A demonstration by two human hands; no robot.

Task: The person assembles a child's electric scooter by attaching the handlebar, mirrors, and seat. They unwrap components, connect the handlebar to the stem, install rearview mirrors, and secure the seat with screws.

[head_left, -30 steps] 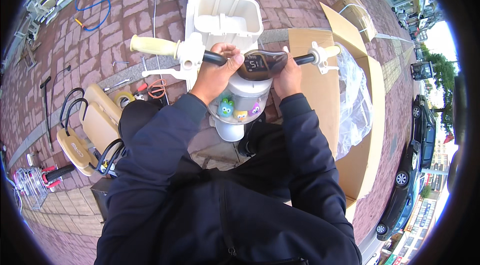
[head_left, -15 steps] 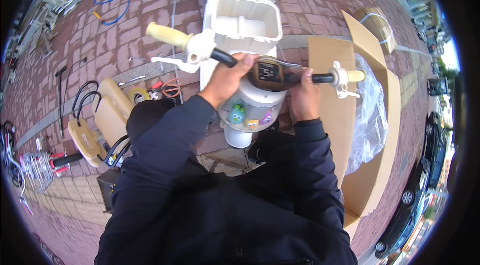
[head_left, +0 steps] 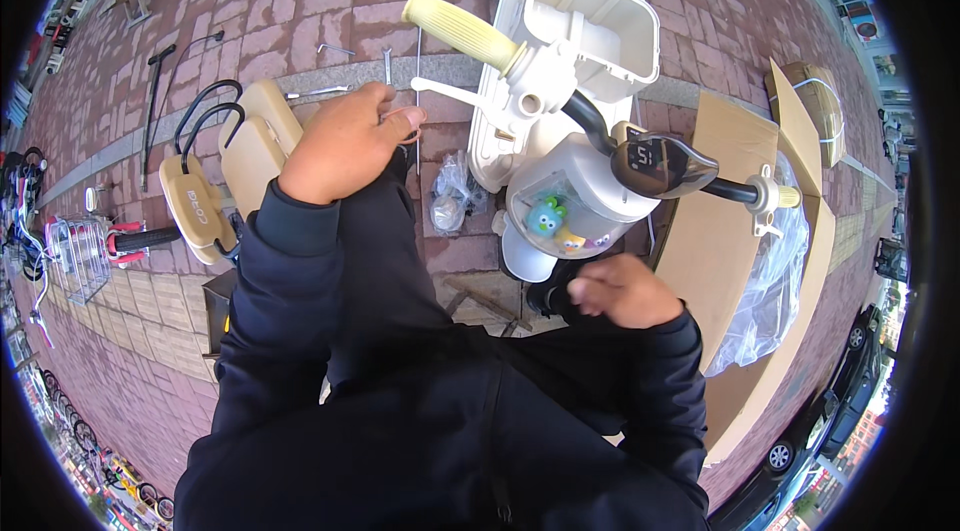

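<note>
**Handlebar (head_left: 592, 126) on, beige pieces (head_left: 262, 136) off**

From my end, the right hand (head_left: 628, 293) is nearest, half-curled and blurred; I can't tell whether anything is tucked inside it. The left hand (head_left: 345, 146) reaches further out, fingers bent toward the thumb. Something reddish shows at its fingertips, but I can't make out whether it is held.

Just beyond the right hand stands the white scooter (head_left: 612, 193), small toy figures (head_left: 546, 218) behind its clear front panel. A clear plastic bag (head_left: 450, 199) lies on the paving between the hands.

Past that, neither hand touches the handlebar. Its cream left grip (head_left: 462, 29), white lever (head_left: 452, 101) and lit display (head_left: 652, 163) are in place, so I judge the front end largely put together. The storage compartment (head_left: 655, 41) further ahead has its inside exposed. The beige pieces lie left of the left hand, apart from the scooter; I'd count those as left to deal with, along with closing that compartment.

Wrenches (head_left: 388, 66) lie beyond the left hand; a cardboard box (head_left: 715, 231) stands right of the right hand. Farthest right are parked cars (head_left: 840, 421).
</note>
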